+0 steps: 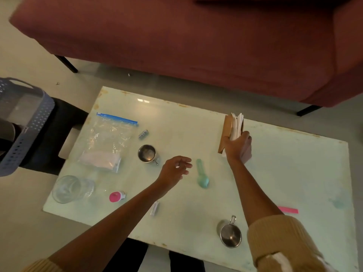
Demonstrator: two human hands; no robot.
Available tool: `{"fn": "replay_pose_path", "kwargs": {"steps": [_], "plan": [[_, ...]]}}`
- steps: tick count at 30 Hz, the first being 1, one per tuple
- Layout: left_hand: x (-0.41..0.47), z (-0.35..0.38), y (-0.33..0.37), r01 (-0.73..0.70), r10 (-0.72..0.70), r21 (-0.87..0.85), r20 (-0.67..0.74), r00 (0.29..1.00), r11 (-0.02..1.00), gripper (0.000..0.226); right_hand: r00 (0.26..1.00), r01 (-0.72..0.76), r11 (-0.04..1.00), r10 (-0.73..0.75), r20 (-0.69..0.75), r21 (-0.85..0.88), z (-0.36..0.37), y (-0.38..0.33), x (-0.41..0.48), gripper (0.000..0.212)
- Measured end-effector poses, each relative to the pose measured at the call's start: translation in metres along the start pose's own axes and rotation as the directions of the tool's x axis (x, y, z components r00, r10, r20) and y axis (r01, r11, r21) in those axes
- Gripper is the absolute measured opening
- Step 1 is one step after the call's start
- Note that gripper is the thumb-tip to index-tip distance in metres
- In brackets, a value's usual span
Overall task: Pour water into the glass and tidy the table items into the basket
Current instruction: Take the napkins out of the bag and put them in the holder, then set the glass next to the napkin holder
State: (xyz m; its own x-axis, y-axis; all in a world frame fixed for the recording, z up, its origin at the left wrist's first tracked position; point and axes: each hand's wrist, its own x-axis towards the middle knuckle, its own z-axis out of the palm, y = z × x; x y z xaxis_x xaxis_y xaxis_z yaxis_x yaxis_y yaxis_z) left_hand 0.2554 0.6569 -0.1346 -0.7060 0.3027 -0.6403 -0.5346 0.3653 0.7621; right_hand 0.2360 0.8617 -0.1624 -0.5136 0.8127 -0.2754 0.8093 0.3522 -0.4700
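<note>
My right hand (238, 147) grips a brown napkin holder (227, 130) stuffed with white napkins, standing at the table's far middle-right. My left hand (176, 169) hovers over the table centre with fingers loosely curled, holding nothing, just left of a green plastic spoon (202, 174). A clear glass (69, 189) stands at the near left corner. A blue-grey perforated basket (27, 122) sits off the table's left side on a dark stool.
On the pale table (294, 173) lie a zip bag (109, 140), a small steel cup (147, 154), a steel mug (229, 233), a pink-capped bottle (116, 196), a small white item (154, 208), a little tube (143, 134) and a pink strip (288, 210). A maroon sofa (176, 36) stands beyond.
</note>
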Motion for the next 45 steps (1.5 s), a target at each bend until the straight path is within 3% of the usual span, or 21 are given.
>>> {"fn": "replay_pose_path", "kwargs": {"steps": [4,7,10,12,14,15,17,19,22,26,33,37,45], "plan": [[0.012,-0.005,-0.01,-0.036,0.037,0.032,-0.038,0.999,0.999,0.03,0.999,0.033,0.998,-0.033,0.002,-0.052,0.022,0.0,0.005,0.056],[0.007,-0.015,-0.009,-0.145,0.151,0.096,-0.066,0.986,0.985,0.032,0.999,0.041,0.996,-0.041,0.005,-0.079,0.031,0.003,0.006,0.057],[-0.009,-0.041,-0.016,-0.243,0.33,0.392,-0.171,0.928,0.888,0.034,0.999,0.045,0.995,-0.045,-0.003,-0.09,0.036,0.006,0.005,0.057],[-0.021,-0.073,-0.029,-0.246,0.501,0.608,-0.291,0.815,0.755,0.033,0.999,0.035,0.996,-0.037,-0.02,-0.087,0.037,0.006,0.003,0.056],[-0.03,-0.114,-0.048,-0.11,0.598,0.746,-0.427,0.679,0.657,0.036,0.999,0.025,0.996,-0.028,-0.032,-0.088,0.037,0.004,0.001,0.054],[-0.036,-0.134,-0.059,0.022,0.578,0.754,-0.521,0.629,0.657,0.04,0.999,0.021,0.996,-0.025,-0.035,-0.091,0.037,0.003,0.0,0.054],[-0.046,-0.171,-0.084,0.313,0.39,0.63,-0.723,0.571,0.711,0.057,0.999,0.012,0.996,-0.015,-0.038,-0.089,0.037,0.001,-0.001,0.053],[-0.055,-0.198,-0.103,0.51,0.1,0.425,-0.831,0.547,0.748,0.088,0.999,-0.005,0.996,0.002,-0.036,-0.088,0.037,-0.001,-0.002,0.053],[-0.062,-0.218,-0.116,0.544,-0.114,0.267,-0.815,0.568,0.796,0.104,0.999,-0.026,0.996,0.024,-0.027,-0.086,0.038,-0.003,-0.003,0.054],[-0.062,-0.224,-0.121,0.456,-0.131,0.201,-0.791,0.598,0.867,0.09,0.999,-0.015,0.996,0.011,-0.04,-0.091,0.04,-0.005,-0.006,0.053],[-0.069,-0.215,-0.089,0.392,0.027,0.351,-0.773,0.634,0.85,0.09,0.999,-0.022,0.996,0.019,-0.038,-0.091,0.042,-0.008,-0.007,0.053],[-0.062,-0.204,-0.046,0.278,0.172,0.481,-0.698,0.695,0.831,0.092,0.999,-0.023,0.996,0.02,-0.04,-0.082,0.04,-0.009,-0.007,0.051],[-0.013,-0.14,0.038,0.054,0.331,0.579,-0.537,0.776,0.813,0.093,0.999,-0.025,0.999,0.023,-0.035,-0.047,0.039,-0.006,-0.003,0.048]]}}
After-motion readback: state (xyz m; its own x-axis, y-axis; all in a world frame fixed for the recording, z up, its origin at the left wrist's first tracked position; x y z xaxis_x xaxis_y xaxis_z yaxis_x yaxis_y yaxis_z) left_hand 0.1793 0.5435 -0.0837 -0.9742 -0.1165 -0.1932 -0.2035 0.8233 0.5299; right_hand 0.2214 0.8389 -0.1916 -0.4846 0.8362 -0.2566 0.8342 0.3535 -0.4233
